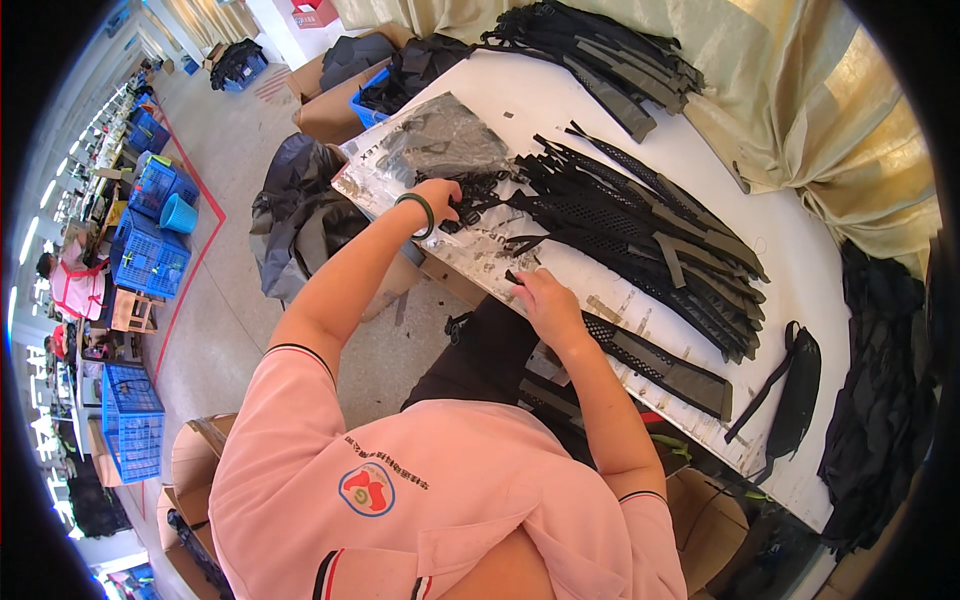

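On the white bench, the left hand, a green bangle at its wrist, closes its fingers on black buckle straps. At four o'clock from it, the right hand lies open, palm down, on a mesh strap. A pile of black straps sits at two o'clock.
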`<state>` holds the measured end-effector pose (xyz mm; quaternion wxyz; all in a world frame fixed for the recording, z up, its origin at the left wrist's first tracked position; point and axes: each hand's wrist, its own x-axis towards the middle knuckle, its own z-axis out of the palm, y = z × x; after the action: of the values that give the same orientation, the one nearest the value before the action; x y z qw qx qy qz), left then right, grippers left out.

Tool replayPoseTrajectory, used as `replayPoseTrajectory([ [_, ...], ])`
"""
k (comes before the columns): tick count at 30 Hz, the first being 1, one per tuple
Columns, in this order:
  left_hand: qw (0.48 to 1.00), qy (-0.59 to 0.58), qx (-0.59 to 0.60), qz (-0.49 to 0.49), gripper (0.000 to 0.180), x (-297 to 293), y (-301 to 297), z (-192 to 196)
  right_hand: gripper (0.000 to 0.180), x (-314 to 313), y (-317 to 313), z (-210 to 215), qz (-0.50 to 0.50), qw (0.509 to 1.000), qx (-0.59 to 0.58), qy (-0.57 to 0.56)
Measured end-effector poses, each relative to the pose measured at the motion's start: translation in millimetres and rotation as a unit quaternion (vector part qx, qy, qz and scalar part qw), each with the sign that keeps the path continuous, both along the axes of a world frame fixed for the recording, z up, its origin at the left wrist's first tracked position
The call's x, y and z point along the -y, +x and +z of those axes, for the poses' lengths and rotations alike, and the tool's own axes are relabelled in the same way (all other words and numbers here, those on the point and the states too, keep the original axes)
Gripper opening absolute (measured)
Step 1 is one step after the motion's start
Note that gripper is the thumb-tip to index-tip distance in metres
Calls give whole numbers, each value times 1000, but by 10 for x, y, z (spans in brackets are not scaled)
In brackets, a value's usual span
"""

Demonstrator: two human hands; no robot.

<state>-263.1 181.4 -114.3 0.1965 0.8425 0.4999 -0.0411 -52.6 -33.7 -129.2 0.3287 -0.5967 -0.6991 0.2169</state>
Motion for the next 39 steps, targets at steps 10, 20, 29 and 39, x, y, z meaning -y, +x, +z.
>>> replayPoseTrajectory([
  [10, 1000, 16, -6, -5, 45, -69, -1, -33, 13, 11, 16, -19, 10, 999, -53, 4],
  [20, 987, -52, -149, 22, 54, -397, 32, -238, 16, 18, 66, 91, -7, 961, -244, -131],
  [29, 981, -57, -183, -6, 66, -543, 6, -329, 17, 56, 107, 96, -17, 924, -352, -146],
  [39, 970, -71, -233, 3, 44, -361, 237, -22, 18, 139, 178, 98, 1, 957, -265, -122],
])
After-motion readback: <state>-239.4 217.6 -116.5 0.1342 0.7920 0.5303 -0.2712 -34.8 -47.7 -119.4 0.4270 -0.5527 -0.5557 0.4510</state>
